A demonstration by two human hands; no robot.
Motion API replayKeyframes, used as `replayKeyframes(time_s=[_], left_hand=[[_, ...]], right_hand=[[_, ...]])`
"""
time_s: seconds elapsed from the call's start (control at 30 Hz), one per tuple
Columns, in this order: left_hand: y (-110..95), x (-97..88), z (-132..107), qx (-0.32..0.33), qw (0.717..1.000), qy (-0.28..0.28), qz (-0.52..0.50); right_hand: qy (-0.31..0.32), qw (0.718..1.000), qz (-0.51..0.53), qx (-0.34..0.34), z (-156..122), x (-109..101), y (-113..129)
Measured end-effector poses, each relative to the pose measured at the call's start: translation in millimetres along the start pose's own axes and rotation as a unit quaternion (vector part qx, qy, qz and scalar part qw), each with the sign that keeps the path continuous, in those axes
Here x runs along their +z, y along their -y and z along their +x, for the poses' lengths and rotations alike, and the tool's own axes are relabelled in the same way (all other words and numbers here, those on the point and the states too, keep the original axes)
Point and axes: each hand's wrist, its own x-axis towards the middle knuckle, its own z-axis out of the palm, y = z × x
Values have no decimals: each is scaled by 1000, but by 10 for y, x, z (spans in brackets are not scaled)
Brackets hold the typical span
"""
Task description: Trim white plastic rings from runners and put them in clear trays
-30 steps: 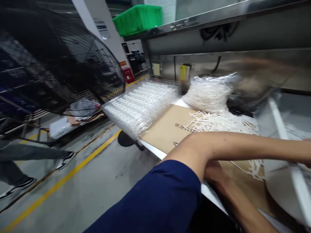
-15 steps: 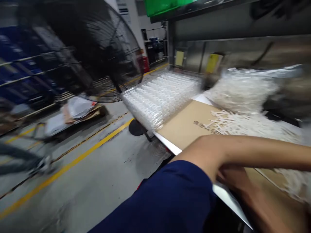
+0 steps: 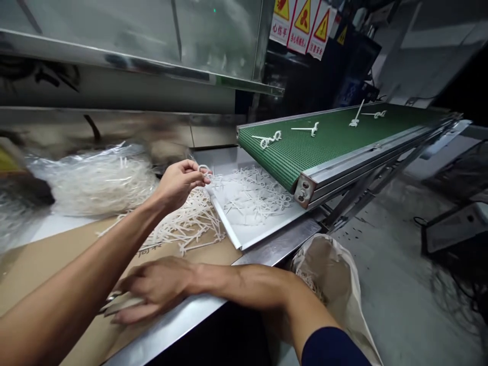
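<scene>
White plastic moulded pieces [image 3: 183, 229] lie tangled in a heap on a cardboard sheet [image 3: 49, 269] and spill into the shallow metal tray [image 3: 224, 223] at the foot of the green conveyor belt [image 3: 335, 137], where a few lie singly, well apart. Below the steel counter [image 3: 183, 325] hangs a pale sack [image 3: 328, 274], and beside the heap sits a clear plastic bag [image 3: 95, 188] packed with more. My right hand [image 3: 152, 290] lies low on the cardboard, curled over a small metal tool [image 3: 110, 300], perhaps scissors; I cannot tell whether it is clenched. My left hand [image 3: 177, 185] is raised and pinches the loop [image 3: 204, 169] of one piece. Held by that loop and lifted clear, I judge, a piece won't snag the tangle.
</scene>
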Motion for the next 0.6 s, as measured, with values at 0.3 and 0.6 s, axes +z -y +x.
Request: replayKeyframes(time_s=[0.3, 0.6], left_hand=[[-274, -466, -481, -12, 997, -73, 8], [-257, -1288, -1608, 20, 967, -204, 153]], right_hand=[[-45, 998, -42, -5, -88, -1, -53], [-111, 983, -106, 96, -102, -72, -124]])
